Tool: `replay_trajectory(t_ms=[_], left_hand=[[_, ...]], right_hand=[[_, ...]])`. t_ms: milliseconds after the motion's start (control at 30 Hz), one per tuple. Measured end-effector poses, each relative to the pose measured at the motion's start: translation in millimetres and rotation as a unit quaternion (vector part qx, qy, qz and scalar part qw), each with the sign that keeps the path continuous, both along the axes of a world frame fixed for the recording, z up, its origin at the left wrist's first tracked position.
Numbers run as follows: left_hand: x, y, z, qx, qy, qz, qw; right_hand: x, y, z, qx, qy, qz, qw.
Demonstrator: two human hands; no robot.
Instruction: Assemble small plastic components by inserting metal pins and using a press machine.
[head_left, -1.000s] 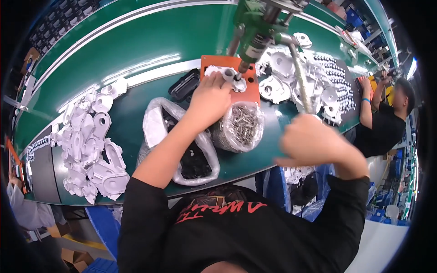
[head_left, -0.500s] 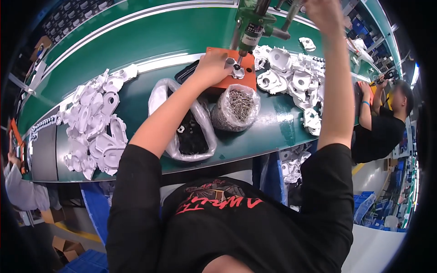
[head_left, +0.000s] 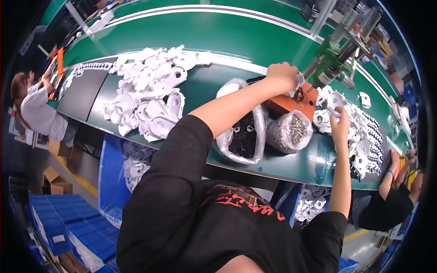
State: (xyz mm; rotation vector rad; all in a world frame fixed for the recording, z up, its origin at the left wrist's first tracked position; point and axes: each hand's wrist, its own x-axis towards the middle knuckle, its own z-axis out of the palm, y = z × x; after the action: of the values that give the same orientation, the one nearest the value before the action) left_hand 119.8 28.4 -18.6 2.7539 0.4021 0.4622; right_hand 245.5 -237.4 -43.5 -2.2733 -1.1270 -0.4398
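My left hand (head_left: 283, 77) is closed on a small white plastic part (head_left: 300, 80), lifted just above the orange fixture block (head_left: 284, 107). The fingertips are partly hidden behind the part. Over the right side of the block stands a green hand press (head_left: 328, 68), its lever untouched. My right hand (head_left: 340, 125) is at the near edge of the right-hand heap, its fingers closed on the rim of a white round-bodied plastic part (head_left: 336, 100). In front of the block sits a clear bag of screws (head_left: 298, 129). Left of it is a bag of black parts (head_left: 243, 139).
A large heap of white plastic parts (head_left: 152, 86) covers the bench's left side. More white parts lie in blue bins (head_left: 111, 177) below the bench edge. One co-worker (head_left: 38, 104) is at the far left, another (head_left: 391, 200) at the right.
My right hand has come down from the press lever to the right-hand heap. My left hand has lifted the white part off the fixture. The view has swung, shifting the bench rightward.
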Motion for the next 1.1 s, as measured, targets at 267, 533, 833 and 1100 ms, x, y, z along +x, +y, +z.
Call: replay_trajectory(t_ms=[267,533,833,1100], left_hand=[[-54.8,65.7,-5.9,-0.02,-0.126,0.153,0.98],[-266.6,82.4,31.8,-0.065,-0.092,0.118,0.987],[-380.8,71.4,-21.9,-0.058,0.079,0.286,0.953],[-350.1,42.8,-7.2,-0.383,-0.192,0.167,0.888]], right_hand=[[-23.5,33.9,-59.3,-0.214,-0.119,-0.124,0.962],[-9.0,28.3,-62.9,-0.071,-0.084,-0.057,0.992],[-23.3,18.8,-44.9,0.129,0.009,-0.105,0.986],[-143.4,11.4,-13.8,0.268,0.035,0.013,0.963]])
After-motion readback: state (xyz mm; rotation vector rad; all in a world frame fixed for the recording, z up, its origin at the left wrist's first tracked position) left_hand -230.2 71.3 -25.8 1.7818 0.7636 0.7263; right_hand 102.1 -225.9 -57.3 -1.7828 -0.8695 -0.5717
